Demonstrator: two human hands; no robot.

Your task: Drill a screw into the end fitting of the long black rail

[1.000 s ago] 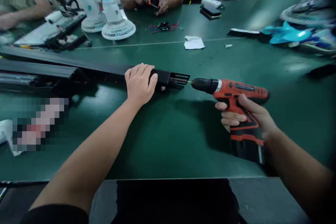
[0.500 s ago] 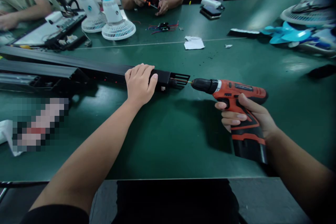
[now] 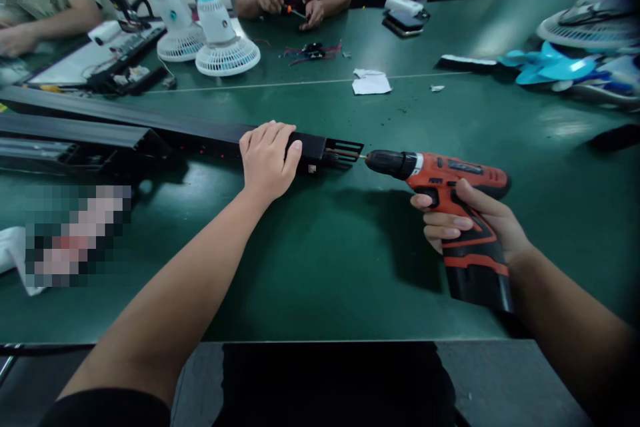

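A long black housing (image 3: pixel 210 135) lies across the green table (image 3: pixel 310 267), its slotted right end pointing toward the drill. My left hand (image 3: pixel 269 163) is wrapped over the housing near that end, fingers across its top and thumb along the near side. In my right hand (image 3: pixel 465 220) is an orange and black cordless drill (image 3: pixel 450 170), gripped by the handle with a finger at the trigger. The drill's thin bit points left into the slotted end. Whether the bit touches anything inside I cannot tell.
More black profiles (image 3: pixel 75 130) lie at the left. White fans (image 3: pixel 225 47) stand at the back, near a person's hands (image 3: pixel 313 13) with a screwdriver. A piece of white paper (image 3: pixel 371 82) lies beyond the housing, and blue fan blades (image 3: pixel 550 65) are at the right.
The whole view has shifted very slightly. Both hands keep their grips, and the drill stays at the housing's end.
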